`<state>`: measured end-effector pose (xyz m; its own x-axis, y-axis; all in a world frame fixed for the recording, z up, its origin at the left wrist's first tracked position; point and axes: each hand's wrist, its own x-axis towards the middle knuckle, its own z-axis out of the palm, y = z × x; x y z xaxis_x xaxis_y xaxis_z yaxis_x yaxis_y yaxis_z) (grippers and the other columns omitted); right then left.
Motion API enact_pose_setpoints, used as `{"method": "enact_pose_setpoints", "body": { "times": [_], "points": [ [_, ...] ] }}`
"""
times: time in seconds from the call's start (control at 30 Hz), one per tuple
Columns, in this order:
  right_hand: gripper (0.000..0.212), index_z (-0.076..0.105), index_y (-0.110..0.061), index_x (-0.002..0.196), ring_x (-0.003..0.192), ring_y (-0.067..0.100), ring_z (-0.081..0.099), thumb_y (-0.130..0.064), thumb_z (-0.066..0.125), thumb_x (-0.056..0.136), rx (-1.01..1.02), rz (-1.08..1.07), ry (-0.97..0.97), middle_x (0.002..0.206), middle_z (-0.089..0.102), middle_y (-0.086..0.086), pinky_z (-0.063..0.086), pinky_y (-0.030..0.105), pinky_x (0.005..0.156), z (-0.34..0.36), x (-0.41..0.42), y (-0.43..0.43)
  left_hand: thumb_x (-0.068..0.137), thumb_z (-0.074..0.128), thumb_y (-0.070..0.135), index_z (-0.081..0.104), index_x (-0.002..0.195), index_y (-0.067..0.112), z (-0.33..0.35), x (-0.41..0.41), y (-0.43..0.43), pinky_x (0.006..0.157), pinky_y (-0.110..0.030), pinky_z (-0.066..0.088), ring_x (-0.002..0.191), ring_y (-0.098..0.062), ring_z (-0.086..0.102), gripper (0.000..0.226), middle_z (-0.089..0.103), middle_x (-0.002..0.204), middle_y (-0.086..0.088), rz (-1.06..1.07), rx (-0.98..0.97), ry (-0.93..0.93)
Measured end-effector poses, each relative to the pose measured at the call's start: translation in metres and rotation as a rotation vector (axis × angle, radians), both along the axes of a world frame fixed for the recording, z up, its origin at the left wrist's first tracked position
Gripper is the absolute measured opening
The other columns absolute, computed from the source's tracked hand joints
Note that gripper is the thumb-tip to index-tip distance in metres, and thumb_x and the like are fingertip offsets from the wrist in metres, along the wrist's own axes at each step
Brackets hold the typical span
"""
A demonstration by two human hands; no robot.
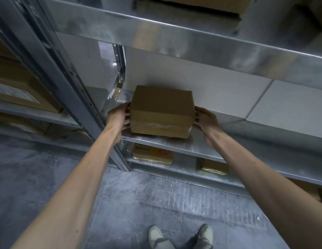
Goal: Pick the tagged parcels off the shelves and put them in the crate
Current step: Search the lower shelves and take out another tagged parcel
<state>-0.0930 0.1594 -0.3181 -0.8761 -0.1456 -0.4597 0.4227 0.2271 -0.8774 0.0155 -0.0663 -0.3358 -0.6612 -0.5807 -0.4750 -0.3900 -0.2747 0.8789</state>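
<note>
Gripping plain brown taped cardboard parcel (162, 112) at front edge of grey metal shelf (174, 143), my left hand (119, 116) and right hand (206, 121) clamping its sides, fingers curled on. Tape looks slick; uneven squeeze could drop it. No crate visible.

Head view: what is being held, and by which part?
The cardboard box on the shelf: left grip on its left side, right grip on its right side.
</note>
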Motion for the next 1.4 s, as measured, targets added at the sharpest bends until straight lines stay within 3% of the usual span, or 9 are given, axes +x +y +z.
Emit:
{"method": "enact_pose_setpoints", "body": {
  "times": [0.17, 0.33, 0.5, 0.57, 0.77, 0.93, 1.13, 1.23, 1.4],
  "points": [
    [0.041, 0.066, -0.022, 0.117, 0.089, 0.011, 0.066, 0.000, 0.036, 0.099, 0.065, 0.035, 0.010, 0.109, 0.072, 0.000, 0.052, 0.021, 0.064, 0.009, 0.007, 0.013, 0.103, 0.046, 0.023, 0.064, 0.125, 0.023, 0.004, 0.018, 0.007, 0.083, -0.041, 0.057, 0.095, -0.019, 0.068, 0.028, 0.072, 0.102, -0.002, -0.036, -0.032, 0.016],
    [0.036, 0.065, -0.025, 0.117, 0.091, 0.011, 0.068, -0.005, 0.039, 0.101, 0.043, 0.025, 0.017, 0.108, 0.073, 0.000, 0.053, 0.021, 0.063, 0.026, 0.017, 0.030, 0.104, 0.046, 0.018, 0.061, 0.126, 0.025, 0.015, 0.031, 0.022, 0.088, -0.044, 0.056, 0.098, -0.014, 0.065, 0.027, 0.069, 0.109, 0.000, -0.042, -0.011, 0.053],
    [0.039, 0.063, -0.016, 0.123, 0.093, 0.012, 0.067, 0.004, 0.039, 0.099, -0.056, 0.025, 0.028, 0.113, 0.070, 0.001, 0.057, 0.023, 0.070, 0.036, 0.027, 0.049, 0.102, 0.047, 0.009, 0.057, 0.127, 0.021, 0.028, 0.043, 0.034, 0.088, -0.041, 0.057, 0.105, -0.022, 0.067, 0.029, 0.067, 0.117, -0.006, -0.031, 0.037, 0.099],
    [0.042, 0.064, -0.013, 0.120, 0.092, 0.010, 0.066, 0.010, 0.041, 0.095, -0.076, 0.041, 0.058, 0.111, 0.070, -0.001, 0.055, 0.019, 0.064, 0.040, 0.032, 0.054, 0.101, 0.049, 0.009, 0.057, 0.126, 0.019, 0.035, 0.046, 0.037, 0.085, -0.036, 0.057, 0.107, -0.023, 0.067, 0.028, 0.066, 0.119, -0.007, -0.032, 0.005, 0.120],
    [0.049, 0.062, -0.014, 0.125, 0.109, 0.016, 0.064, 0.016, 0.039, 0.093, -0.131, 0.053, 0.092, 0.122, 0.067, 0.002, 0.055, 0.025, 0.083, 0.037, 0.037, 0.064, 0.102, 0.048, 0.009, 0.058, 0.130, 0.016, 0.047, 0.053, 0.049, 0.092, -0.033, 0.054, 0.115, -0.019, 0.062, 0.030, 0.064, 0.125, -0.003, -0.005, -0.102, 0.161],
    [0.048, 0.059, -0.012, 0.130, 0.110, 0.016, 0.063, 0.014, 0.040, 0.095, -0.090, 0.093, 0.135, 0.121, 0.067, 0.004, 0.055, 0.020, 0.081, 0.035, 0.043, 0.066, 0.103, 0.048, 0.011, 0.057, 0.137, 0.021, 0.052, 0.061, 0.052, 0.090, -0.029, 0.053, 0.118, -0.016, 0.061, 0.036, 0.064, 0.130, 0.000, -0.046, -0.151, 0.141],
    [0.043, 0.059, -0.021, 0.121, 0.106, 0.019, 0.065, 0.010, 0.042, 0.097, -0.115, 0.069, 0.082, 0.117, 0.066, 0.001, 0.055, 0.018, 0.064, 0.043, 0.046, 0.072, 0.101, 0.051, 0.010, 0.062, 0.126, 0.017, 0.062, 0.067, 0.054, 0.085, -0.029, 0.056, 0.109, -0.015, 0.065, 0.028, 0.067, 0.120, -0.004, -0.007, -0.135, 0.149],
    [0.037, 0.063, -0.019, 0.115, 0.107, 0.023, 0.066, 0.007, 0.044, 0.098, -0.144, 0.032, 0.062, 0.114, 0.069, 0.001, 0.053, 0.017, 0.057, 0.046, 0.044, 0.073, 0.101, 0.052, 0.010, 0.065, 0.121, 0.013, 0.064, 0.069, 0.052, 0.091, -0.034, 0.057, 0.108, -0.018, 0.068, 0.024, 0.070, 0.118, -0.007, 0.020, -0.109, 0.149],
    [0.025, 0.064, -0.015, 0.114, 0.107, 0.021, 0.067, -0.001, 0.049, 0.099, -0.157, 0.008, 0.078, 0.117, 0.070, 0.006, 0.057, 0.029, 0.075, 0.045, 0.042, 0.072, 0.100, 0.053, 0.012, 0.065, 0.110, 0.014, 0.065, 0.072, 0.050, 0.095, -0.036, 0.056, 0.109, -0.018, 0.068, 0.016, 0.070, 0.117, -0.007, 0.027, -0.082, 0.180]
  ]
}}
